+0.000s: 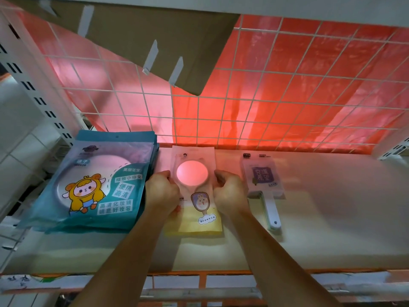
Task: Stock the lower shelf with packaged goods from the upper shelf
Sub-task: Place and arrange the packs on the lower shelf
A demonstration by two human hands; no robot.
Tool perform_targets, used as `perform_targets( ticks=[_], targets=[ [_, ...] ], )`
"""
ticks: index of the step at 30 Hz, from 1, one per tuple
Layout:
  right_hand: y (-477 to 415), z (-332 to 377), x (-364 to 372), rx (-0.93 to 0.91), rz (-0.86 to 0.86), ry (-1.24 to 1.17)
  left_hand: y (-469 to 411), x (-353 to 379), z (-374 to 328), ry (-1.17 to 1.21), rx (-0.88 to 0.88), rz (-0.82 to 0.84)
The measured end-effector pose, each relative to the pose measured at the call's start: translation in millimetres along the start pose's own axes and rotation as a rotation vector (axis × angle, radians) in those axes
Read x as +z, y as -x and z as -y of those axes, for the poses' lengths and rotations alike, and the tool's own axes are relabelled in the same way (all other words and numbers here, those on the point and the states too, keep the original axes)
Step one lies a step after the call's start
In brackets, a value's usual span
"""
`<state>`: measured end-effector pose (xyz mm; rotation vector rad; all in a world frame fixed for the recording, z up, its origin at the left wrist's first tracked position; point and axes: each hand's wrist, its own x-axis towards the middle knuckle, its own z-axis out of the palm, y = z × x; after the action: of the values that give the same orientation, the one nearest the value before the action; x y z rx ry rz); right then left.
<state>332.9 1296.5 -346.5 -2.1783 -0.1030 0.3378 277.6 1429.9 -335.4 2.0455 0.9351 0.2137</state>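
The mirror pack (194, 222), white above and yellow below, sits in the middle of the shelf (332, 207), its round mirror glowing pink. The left hand (162, 191) grips its left edge and the right hand (230, 191) its right edge, fingers curled onto the pack. The backs of both hands hide the fingertips and the pack's middle edges. Whether it lies flat or is slightly lifted cannot be told. Just to the left lies a stack of teal packs (99, 185). To the right, apart, lies a handled mirror pack (262, 176) with blurred print. Behind stands a wire grid (265, 103) over a red sheet (309, 74), partly covered by cardboard (155, 36).
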Motion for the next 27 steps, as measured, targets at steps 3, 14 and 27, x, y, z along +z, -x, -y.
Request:
perform_targets(
  ticks=[3,14,27],
  targets=[
    [3,2,-3,-0.008,-0.009,0.025,0,1,0,-0.033,0.004,-0.005],
    [18,7,-41,-0.306,-0.257,0.195,10,-2,-13,-0.376,0.489,-0.190],
    [78,-33,-178,-0.392,-0.635,0.466,100,57,-124,-0.413,0.991,0.005]
  ],
)
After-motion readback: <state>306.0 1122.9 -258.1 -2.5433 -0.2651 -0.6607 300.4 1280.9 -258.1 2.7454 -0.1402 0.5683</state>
